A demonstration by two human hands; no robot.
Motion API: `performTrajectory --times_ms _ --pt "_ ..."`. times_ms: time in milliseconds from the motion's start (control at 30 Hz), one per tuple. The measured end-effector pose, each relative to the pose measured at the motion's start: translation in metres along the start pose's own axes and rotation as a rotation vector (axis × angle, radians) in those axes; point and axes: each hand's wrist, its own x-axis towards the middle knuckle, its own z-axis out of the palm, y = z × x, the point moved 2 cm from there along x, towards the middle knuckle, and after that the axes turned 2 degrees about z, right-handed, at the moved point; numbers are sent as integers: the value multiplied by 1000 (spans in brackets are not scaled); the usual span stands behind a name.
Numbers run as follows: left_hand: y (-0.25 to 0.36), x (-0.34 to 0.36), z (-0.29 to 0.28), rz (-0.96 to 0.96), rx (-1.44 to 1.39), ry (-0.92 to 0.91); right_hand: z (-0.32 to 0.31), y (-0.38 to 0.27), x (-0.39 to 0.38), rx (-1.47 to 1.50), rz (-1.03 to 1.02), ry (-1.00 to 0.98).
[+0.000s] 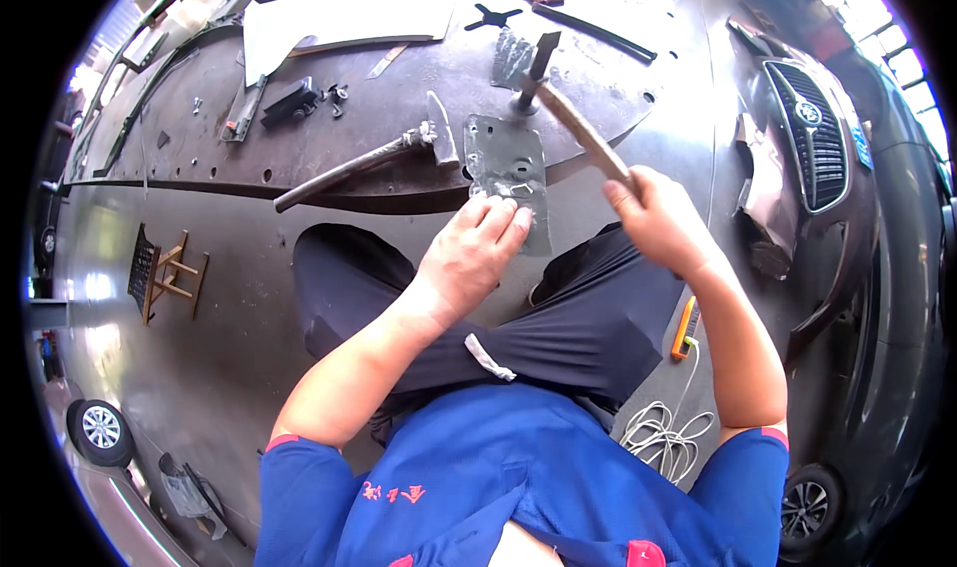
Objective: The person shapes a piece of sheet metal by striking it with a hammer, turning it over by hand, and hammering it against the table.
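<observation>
A flat grey metal plate with several holes reaches over the near edge of the steel worktable. My left hand pinches its near end with the fingers closed. My right hand is wrapped round the wooden handle of a hammer. Its dark head is at the plate's far end; whether the face touches the plate I cannot tell. Left of the plate, a second hammer with a long metal handle lies on the table, its head beside the plate.
A white panel, a black cross-shaped bracket and a black bar lie farther back. On the floor are a folding stool, an orange power strip and coiled white cable. A car bumper with grille stands right.
</observation>
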Motion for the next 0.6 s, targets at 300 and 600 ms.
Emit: performTrajectory --times_ms 300,600 --pt "11 24 -19 -126 -78 274 12 66 41 28 -75 569" --pt "-2 -4 -48 -902 -1805 866 27 26 50 -116 -276 732"
